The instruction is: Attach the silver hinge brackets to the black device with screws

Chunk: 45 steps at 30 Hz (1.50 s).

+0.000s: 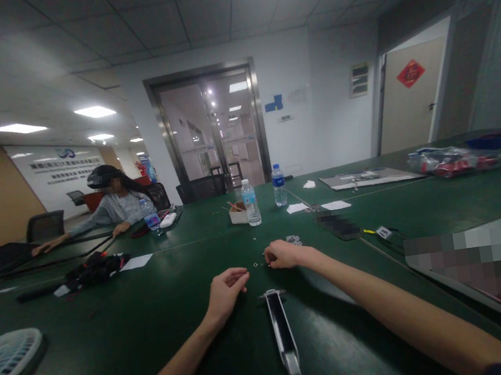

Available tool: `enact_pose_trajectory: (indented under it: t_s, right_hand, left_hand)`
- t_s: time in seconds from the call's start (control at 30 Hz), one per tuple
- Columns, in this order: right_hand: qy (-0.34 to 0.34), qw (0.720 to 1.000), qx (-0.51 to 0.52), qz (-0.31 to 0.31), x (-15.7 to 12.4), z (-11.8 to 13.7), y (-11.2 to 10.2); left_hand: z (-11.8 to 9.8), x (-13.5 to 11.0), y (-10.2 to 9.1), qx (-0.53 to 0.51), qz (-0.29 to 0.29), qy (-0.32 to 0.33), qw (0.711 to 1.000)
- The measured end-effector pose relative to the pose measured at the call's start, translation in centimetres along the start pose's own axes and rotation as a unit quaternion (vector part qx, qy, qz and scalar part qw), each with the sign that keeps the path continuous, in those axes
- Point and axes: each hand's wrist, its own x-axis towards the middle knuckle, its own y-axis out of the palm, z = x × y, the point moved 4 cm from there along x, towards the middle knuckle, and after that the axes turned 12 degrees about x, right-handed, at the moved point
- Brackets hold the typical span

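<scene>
My right hand [282, 254] is low over the green table [178, 307], its fingers curled down and pinched together at the tabletop. Whatever sits between those fingertips is too small to make out. To its left, my left hand [228, 290] hovers or rests with fingers loosely extended and nothing visible in them. A tiny ring [255, 265] lies between the two hands. Nearer to me is a long white channel-shaped piece [294, 363] with a dark inside and a thin pin across its far end. Behind my right hand lies a small clear plastic bag [293, 240].
Water bottles [251, 203] and a small open box [238, 215] stand ahead. A dark blurred phone-like object [338, 225] and a large board [482, 267] are right. A racket [10, 363] lies left; beyond it, a person in a headset [117, 205] sits at the table.
</scene>
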Motion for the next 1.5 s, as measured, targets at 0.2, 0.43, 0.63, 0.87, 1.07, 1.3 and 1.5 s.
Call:
enact_pose_trajectory:
  t_s: [0.2, 0.43, 0.63, 0.87, 1.07, 1.3, 1.5]
  right_hand:
    - [-0.002, 0.994, 0.105, 0.006, 0.2, 0.2, 0.3]
    - [-0.053, 0.963, 0.263, -0.020, 1.0, 1.8, 0.6]
    - [-0.073, 0.950, 0.303, -0.035, 0.1, 3.5, -0.2]
    - [-0.130, 0.954, 0.259, -0.073, -0.5, 5.4, -0.5]
    - [-0.206, 0.956, 0.137, -0.155, -1.4, 7.5, -1.0]
    - [-0.244, 0.952, 0.074, -0.168, -1.6, 8.0, -0.5]
    - [-0.236, 0.957, 0.079, -0.149, -1.7, 8.3, -0.4]
  left_hand:
    - [0.4, 0.2, 0.2, -0.002, 0.004, 0.006, 1.000]
    - [0.2, 0.2, 0.5, 0.003, 0.027, 0.019, 0.999]
    - [-0.4, -0.1, 0.2, 0.001, 0.045, 0.009, 0.999]
    - [0.8, 0.5, -0.3, -0.059, 0.026, -0.010, 0.998]
    - [1.9, 1.0, -0.5, -0.120, 0.018, -0.013, 0.992]
    - [1.3, 0.8, -0.8, -0.162, 0.028, -0.027, 0.986]
    - [1.8, 1.0, -0.8, -0.192, 0.042, -0.030, 0.980]
